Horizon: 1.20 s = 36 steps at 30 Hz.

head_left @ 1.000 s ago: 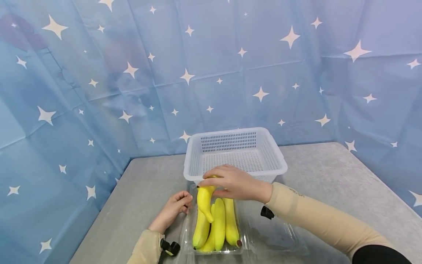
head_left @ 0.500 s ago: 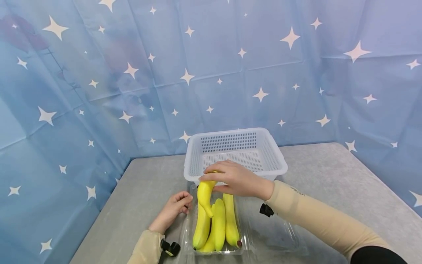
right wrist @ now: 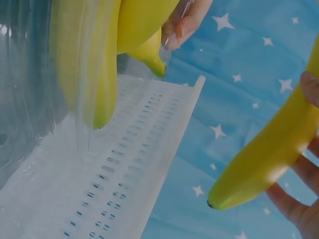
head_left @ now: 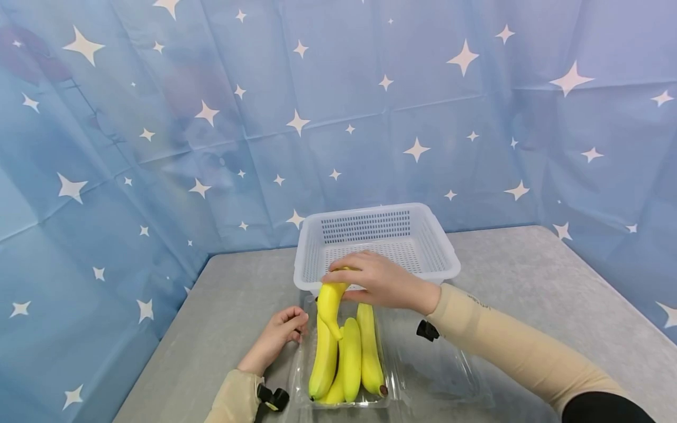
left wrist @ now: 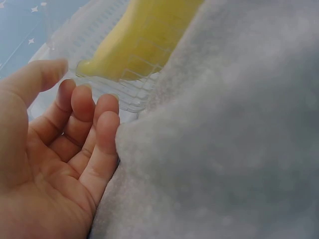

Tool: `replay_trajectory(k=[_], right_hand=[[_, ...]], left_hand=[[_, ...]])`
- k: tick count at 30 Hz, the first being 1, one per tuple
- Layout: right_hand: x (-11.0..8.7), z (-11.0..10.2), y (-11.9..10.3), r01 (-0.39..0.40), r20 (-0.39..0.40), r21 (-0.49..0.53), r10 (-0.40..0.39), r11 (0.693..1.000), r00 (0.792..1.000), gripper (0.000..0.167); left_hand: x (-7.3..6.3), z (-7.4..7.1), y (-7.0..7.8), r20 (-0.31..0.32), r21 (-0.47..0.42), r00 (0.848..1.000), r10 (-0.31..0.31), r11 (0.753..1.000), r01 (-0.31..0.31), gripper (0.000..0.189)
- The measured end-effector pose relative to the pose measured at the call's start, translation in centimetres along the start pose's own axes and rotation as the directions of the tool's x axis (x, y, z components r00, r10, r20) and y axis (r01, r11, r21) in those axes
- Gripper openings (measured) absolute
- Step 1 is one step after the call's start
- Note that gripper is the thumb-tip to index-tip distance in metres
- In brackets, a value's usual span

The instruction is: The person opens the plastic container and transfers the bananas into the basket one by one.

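Observation:
A yellow banana (head_left: 329,305) hangs tilted from my right hand (head_left: 378,281), its lower tip overlapping the other bananas in the head view. In the right wrist view, my thumb and fingers hold this banana (right wrist: 269,154) around its upper part. Below it, several more bananas (head_left: 351,361) lie lengthwise in a clear plastic box (head_left: 390,376). My left hand (head_left: 280,333) rests beside the box's left edge, fingers loosely bent. The left wrist view shows nothing in the palm, and the fingertips (left wrist: 107,127) are close to the box wall.
A white perforated basket (head_left: 446,264) stands behind the box on the grey table (head_left: 529,294). The clear lid (head_left: 439,376) lies opened out to the right of the box. A blue star-patterned curtain (head_left: 338,147) hangs behind and along both sides.
My right hand has risen slightly toward the basket, lifting the banana a little higher above the others. The left hand has stayed in place.

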State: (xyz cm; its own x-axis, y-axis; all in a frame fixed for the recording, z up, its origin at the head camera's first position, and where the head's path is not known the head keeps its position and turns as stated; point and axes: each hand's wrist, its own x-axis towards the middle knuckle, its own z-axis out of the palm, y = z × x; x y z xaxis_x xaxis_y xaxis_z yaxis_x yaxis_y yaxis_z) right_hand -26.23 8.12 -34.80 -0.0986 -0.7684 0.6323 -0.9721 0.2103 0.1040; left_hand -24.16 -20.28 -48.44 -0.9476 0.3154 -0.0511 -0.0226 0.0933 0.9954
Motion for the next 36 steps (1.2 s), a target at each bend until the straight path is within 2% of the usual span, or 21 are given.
replay_trajectory(k=[13, 22, 36], right_hand=[[0.2, -0.3, 0.7, -0.009, -0.012, -0.017, 0.008, 1.0, 1.0, 0.049], [0.1, -0.4, 0.9, -0.006, 0.004, -0.024, 0.006, 1.0, 1.0, 0.051], [0.0, -0.4, 1.2, -0.013, 0.013, -0.014, 0.013, 1.0, 1.0, 0.051]], left_hand=[[0.3, -0.1, 0.0, 0.01, 0.001, 1.0, 0.017, 1.0, -0.017, 0.032], [0.2, 0.0, 0.1, -0.006, -0.013, 1.0, -0.014, 1.0, 0.014, 0.027], [0.1, -0.1, -0.1, -0.007, -0.016, 1.0, -0.011, 1.0, 0.011, 0.024]])
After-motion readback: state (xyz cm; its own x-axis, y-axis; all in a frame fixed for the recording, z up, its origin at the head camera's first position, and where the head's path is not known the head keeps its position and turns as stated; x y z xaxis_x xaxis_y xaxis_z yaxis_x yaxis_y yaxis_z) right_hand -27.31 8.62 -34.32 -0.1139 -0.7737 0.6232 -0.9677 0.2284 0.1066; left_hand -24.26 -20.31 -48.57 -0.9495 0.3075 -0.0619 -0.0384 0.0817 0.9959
